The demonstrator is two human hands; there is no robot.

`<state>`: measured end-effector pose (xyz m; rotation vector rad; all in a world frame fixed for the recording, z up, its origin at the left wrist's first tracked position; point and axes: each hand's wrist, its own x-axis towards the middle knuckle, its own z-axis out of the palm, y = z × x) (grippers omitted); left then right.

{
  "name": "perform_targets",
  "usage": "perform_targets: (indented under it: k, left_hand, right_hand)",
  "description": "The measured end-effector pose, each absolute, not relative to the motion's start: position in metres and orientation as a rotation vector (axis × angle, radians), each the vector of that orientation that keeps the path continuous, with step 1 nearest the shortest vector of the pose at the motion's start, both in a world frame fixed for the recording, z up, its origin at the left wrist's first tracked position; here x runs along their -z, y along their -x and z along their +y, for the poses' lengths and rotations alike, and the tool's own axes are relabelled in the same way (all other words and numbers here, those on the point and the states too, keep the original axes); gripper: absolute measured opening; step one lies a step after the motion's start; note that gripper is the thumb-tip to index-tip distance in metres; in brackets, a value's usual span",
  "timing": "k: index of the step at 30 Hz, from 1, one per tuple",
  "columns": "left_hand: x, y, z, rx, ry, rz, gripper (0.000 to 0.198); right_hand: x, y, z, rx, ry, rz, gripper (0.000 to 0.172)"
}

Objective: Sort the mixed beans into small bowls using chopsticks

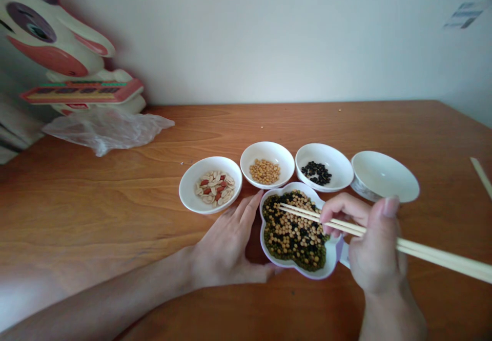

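My right hand (371, 243) is closed round a pair of wooden chopsticks (430, 253), whose tips rest over a flower-shaped white dish (331, 261) filled with mixed yellow, black and green beans (294, 233). My left hand (226, 246) lies open against the dish's left side, fingers stretched along its rim. Behind the dish stand small white bowls: one with peanuts (213, 187), one with yellow beans (265, 171), one with black beans (316, 172), and an empty bowl (384, 177) tilted at the right.
The wooden table (96, 203) runs back to a pale wall. A crumpled clear plastic bag (107, 128) and a cartoon cow figure (57, 49) sit at the far left. A single wooden stick (481, 176) lies at the right edge.
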<state>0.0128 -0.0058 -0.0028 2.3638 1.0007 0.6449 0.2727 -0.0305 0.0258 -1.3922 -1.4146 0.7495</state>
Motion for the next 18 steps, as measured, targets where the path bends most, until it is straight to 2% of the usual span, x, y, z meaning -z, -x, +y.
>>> perform_targets:
  k: [3, 18]
  left_hand:
    - [0.000, -0.012, -0.006, -0.638, -2.357, 1.028, 0.122]
    - [-0.006, -0.010, -0.002, -0.628, -2.291, 1.005, 0.123]
  right_hand:
    - [-0.024, -0.272, -0.029, -0.763, 1.392, -1.419, 0.099]
    - [-0.038, -0.272, -0.029, -0.667, 1.381, -1.444, 0.102]
